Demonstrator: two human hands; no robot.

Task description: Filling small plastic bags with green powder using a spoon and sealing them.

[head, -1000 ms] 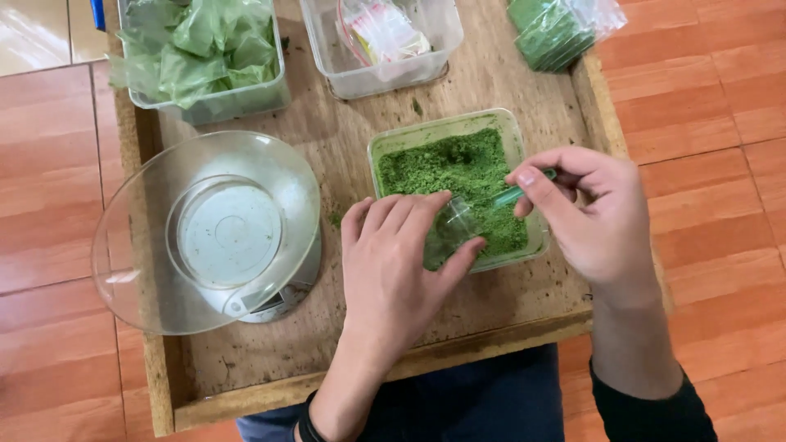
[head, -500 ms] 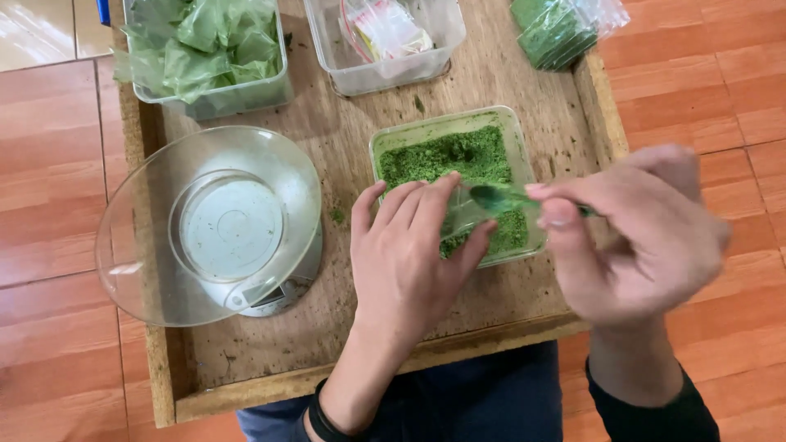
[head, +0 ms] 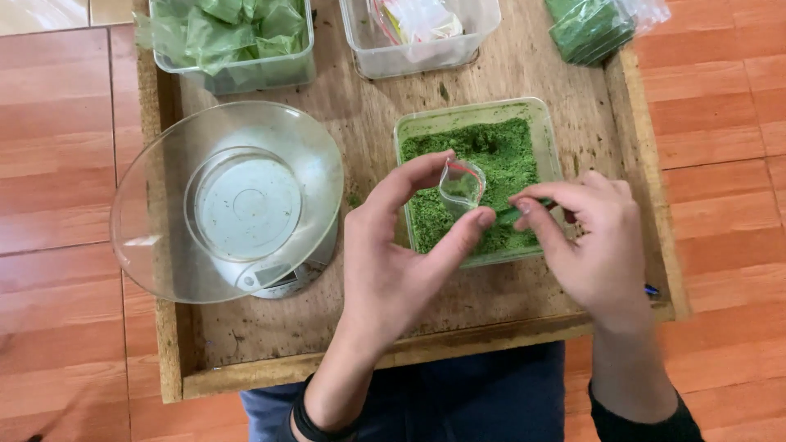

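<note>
Over the green tub: our two hands meet above the powder, working close together.
Left hand: our grip is clamped on a small clear bag, thumb and fingers pinching its mouth open, held just over the tub.
Right hand: our grip is closed on a green spoon, its tip at the bag's mouth.
Tub: pale green plastic, full of green powder, sitting on the wooden desk.
Scale: left of the tub, carrying a clear bowl.
Far edge: a bin of green packets, a clear bin, a stack of filled green bags.
</note>
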